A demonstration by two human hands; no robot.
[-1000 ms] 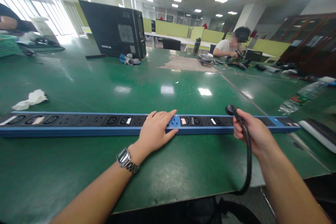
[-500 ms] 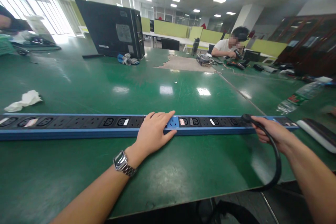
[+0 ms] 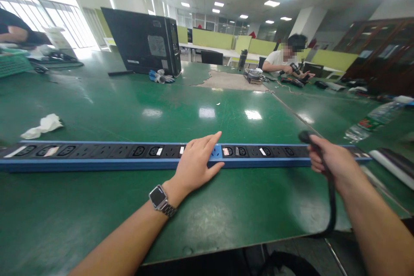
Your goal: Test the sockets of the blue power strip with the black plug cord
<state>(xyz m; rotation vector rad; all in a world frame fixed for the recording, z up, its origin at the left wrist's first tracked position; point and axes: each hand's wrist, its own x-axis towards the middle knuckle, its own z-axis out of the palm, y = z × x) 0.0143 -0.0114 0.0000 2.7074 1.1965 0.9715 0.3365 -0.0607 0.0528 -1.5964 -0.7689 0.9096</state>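
A long power strip (image 3: pixel 97 165) with a blue frame and black sockets runs left to right along the near part of the table. My left hand (image 3: pixel 196 161) rests across its middle, fingers stretched out beside the blue socket (image 3: pixel 216 152); it holds nothing. In my right hand (image 3: pixel 331 159) is a black power plug (image 3: pixel 304 136), slightly blurred, held above the strip's right part and apart from the sockets. Its thick black cable (image 3: pixel 331 207) hangs in a curve below the hand, past the table's front edge.
On the green table (image 3: pixel 155 127) stand a black computer case (image 3: pixel 139 45) and a clear bottle (image 3: pixel 371 118) lying tilted at right. Gloves (image 3: pixel 161 76) and a crumpled tissue (image 3: pixel 43 126) lie at left. A person (image 3: pixel 281 62) works across the table; another person's arm (image 3: pixel 14 32) shows far left.
My right hand has lifted the plug up off the strip's right part. My left hand stays on the strip, with its fingers a little more raised. The view has shifted slightly.
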